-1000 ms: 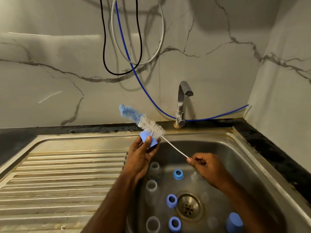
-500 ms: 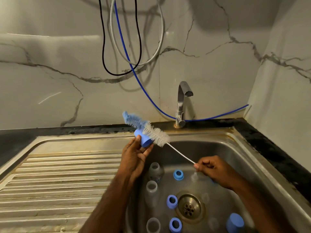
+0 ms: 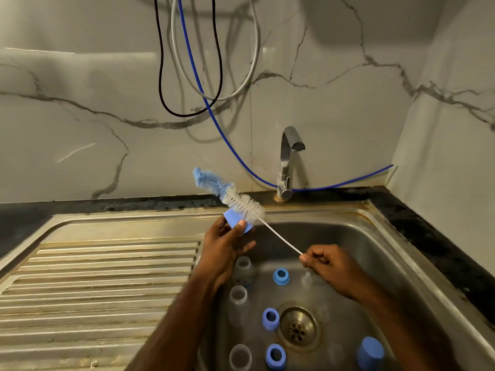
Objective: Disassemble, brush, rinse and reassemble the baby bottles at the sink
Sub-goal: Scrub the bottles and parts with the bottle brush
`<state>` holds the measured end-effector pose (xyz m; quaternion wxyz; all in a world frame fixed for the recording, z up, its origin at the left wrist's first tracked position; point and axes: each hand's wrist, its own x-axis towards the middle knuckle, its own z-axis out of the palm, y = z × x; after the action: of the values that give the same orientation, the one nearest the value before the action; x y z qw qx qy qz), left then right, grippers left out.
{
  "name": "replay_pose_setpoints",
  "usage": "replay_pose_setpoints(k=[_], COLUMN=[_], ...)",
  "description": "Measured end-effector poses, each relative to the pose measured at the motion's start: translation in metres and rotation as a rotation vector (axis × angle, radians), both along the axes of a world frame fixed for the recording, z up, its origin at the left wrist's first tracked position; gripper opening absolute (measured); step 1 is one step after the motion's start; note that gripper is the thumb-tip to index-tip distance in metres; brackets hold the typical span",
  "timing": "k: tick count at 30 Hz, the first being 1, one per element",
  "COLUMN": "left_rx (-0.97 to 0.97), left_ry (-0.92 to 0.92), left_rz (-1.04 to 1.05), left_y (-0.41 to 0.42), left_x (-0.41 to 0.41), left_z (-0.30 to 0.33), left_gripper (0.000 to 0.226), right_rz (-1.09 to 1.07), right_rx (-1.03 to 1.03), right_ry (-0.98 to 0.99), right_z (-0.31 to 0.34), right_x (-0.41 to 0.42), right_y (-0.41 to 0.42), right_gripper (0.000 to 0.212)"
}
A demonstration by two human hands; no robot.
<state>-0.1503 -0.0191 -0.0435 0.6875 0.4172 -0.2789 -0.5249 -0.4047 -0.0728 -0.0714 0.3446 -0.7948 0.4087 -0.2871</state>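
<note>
My left hand point(image 3: 223, 249) pinches a blue bottle cap point(image 3: 235, 220) above the sink's left rim. My right hand point(image 3: 330, 266) pinches the wire handle of a bottle brush point(image 3: 241, 202), whose white bristles lie against the cap and whose blue sponge tip points up and left. Down in the sink basin point(image 3: 388, 266) stand three clear bottles point(image 3: 237, 298) along the left wall. Three blue collar rings point(image 3: 281, 276) lie around the drain point(image 3: 298, 328), with clear teats point(image 3: 307, 279) among them. Another blue cap point(image 3: 371, 353) sits at the front right.
A ribbed steel drainboard point(image 3: 101, 285) spreads to the left of the basin. The tap point(image 3: 288, 162) stands behind the basin, no water running. Black, grey and blue cables point(image 3: 192, 73) hang on the marble wall. A dark countertop point(image 3: 434, 236) borders the sink at right.
The brush slid back and forth across the blue cap. My right hand drew back toward me and then pushed slightly forward. The left hand turned the cap a little.
</note>
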Motion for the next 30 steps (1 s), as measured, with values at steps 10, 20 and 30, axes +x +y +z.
replay_pose_setpoints(k=[10,20,30], left_rx=[-0.061,-0.009,-0.006], left_ry=[-1.16,-1.074,-0.963], left_rz=[0.247,0.397,0.491], left_y=[-0.003,-0.004,-0.006], left_x=[-0.007,0.008,0.017], left_z=[-0.02,-0.02,-0.019], left_gripper=[0.048,0.048,0.049], right_rz=[-0.036,-0.137,-0.096], right_rx=[-0.091,-0.124,-0.14], right_ry=[-0.042,0.025,-0.014], right_z=[0.006,0.006,0.007], right_x=[0.009,0.0,0.0], right_y=[0.008,0.001,0.001], right_gripper=[0.03,0.029,0.026])
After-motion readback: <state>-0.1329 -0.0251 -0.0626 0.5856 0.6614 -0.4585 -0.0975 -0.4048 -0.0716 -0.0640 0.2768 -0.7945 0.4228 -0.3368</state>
